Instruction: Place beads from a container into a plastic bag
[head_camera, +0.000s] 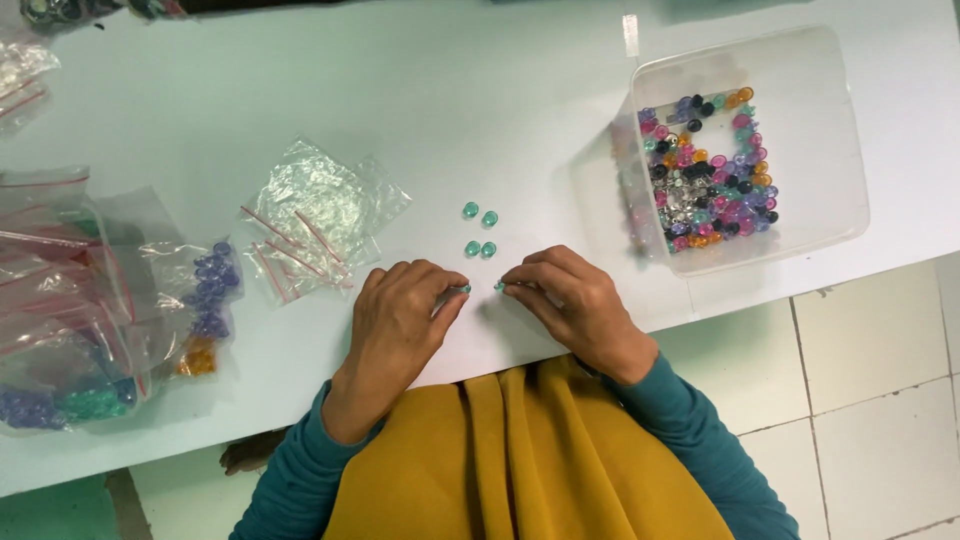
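A pale white worktop (480, 90) is filling most of the view, its near edge running above a tiled floor (880, 400). At the far right a clear square plastic tub (830, 150) is sitting, holding mixed coloured beads (710, 170). Left of centre, empty clear zip bags (310, 215) with red seal strips are lying flat; further left, filled bags (60, 300) of purple, orange and green beads are piling up at the left edge. Four teal beads (480, 230) are resting in open space at the middle. Just near them, the left hand (400, 320) is pinching one teal bead (463, 289) between its fingertips, and the right hand (575, 300) is pinching another teal bead (499, 286).
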